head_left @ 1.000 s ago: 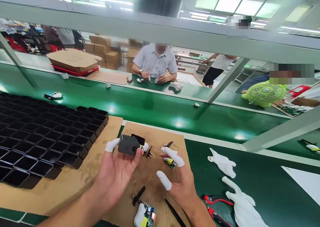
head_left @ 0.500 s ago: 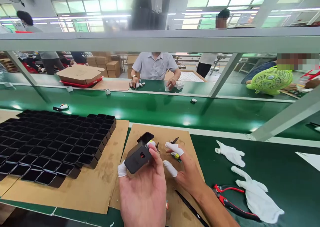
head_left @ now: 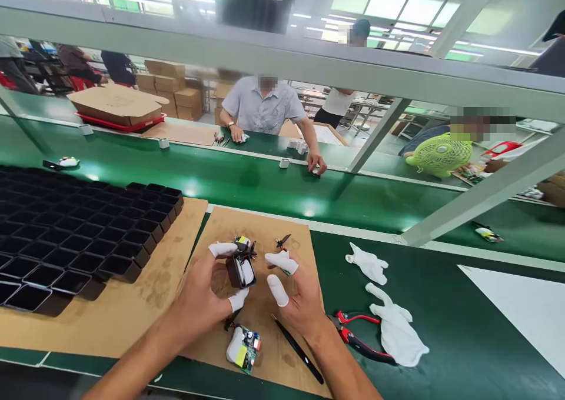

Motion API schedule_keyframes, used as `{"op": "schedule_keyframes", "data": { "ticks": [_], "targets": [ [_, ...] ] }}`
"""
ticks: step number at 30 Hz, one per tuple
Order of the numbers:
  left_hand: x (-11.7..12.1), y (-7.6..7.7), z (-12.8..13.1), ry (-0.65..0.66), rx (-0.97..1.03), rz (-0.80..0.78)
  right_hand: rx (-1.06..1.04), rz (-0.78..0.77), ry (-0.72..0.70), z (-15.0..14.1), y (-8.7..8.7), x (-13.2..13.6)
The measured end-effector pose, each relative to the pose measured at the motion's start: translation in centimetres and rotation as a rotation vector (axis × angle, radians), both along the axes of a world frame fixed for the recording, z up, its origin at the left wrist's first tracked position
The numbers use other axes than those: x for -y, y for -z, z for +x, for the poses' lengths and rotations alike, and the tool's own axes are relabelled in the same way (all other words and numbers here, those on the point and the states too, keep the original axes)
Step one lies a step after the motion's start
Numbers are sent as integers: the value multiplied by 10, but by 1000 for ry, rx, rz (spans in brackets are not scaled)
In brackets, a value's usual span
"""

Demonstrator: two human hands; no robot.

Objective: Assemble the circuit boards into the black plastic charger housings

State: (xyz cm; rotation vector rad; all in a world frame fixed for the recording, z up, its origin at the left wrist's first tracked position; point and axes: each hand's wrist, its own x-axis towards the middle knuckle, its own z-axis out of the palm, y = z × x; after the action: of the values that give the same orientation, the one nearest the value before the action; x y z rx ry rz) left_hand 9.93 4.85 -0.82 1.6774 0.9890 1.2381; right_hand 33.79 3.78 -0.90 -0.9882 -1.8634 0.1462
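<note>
My left hand (head_left: 200, 288) grips a small black case (head_left: 232, 275) between white-capped thumb and fingers. The case's open end faces me and shows a white block (head_left: 245, 270) inside, with dark wires and a black part at its upper edge. Just to the right, my right hand (head_left: 304, 300) is open and holds nothing, its white-capped thumb and finger apart. Beneath my left hand lies a circuit board (head_left: 251, 350) with a white pouch and yellow tape. Black tweezers (head_left: 300, 353) rest beside my right wrist. Another small assembly is partly hidden behind my right fingers.
Rows of open black cases (head_left: 88, 235) cover the cardboard at left. Red-handled pliers (head_left: 366, 347) and white gloves (head_left: 404, 329) lie at right. Across the green belt (head_left: 238, 179) sits a co-worker (head_left: 265, 109), one hand reaching onto it. A metal post (head_left: 481, 188) slants at right.
My left hand has turned from palm-up, bringing the case's open end into view. The circuit board by my wrist is now uncovered. The co-worker's hand has moved onto the belt.
</note>
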Motion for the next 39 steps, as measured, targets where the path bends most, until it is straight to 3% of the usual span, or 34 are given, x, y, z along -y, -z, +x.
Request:
{"op": "schedule_keyframes", "data": {
  "ticks": [3,9,18,24,28,32,35,39],
  "targets": [
    [-8,3,0,105,13,-53,-6,-10,-59,-7,2,1],
    [-12,12,9,193,243,-140,-34,-17,-131,-13,5,5],
    [-16,11,1,239,173,-14,-109,-189,-127,-17,-4,5],
    [-11,20,0,187,137,-68,-227,-384,-184,-16,-4,2],
    [-10,17,-4,160,77,13,-319,-466,-241,-16,2,-2],
    [-18,-5,-10,168,-104,136,-608,-606,-296,-23,11,-8],
    [-30,-16,-10,181,-332,320,-730,-681,-246,-30,17,-11],
    [-41,-9,-3,149,-520,587,-864,-786,-176,-36,16,-10]
  ]
}}
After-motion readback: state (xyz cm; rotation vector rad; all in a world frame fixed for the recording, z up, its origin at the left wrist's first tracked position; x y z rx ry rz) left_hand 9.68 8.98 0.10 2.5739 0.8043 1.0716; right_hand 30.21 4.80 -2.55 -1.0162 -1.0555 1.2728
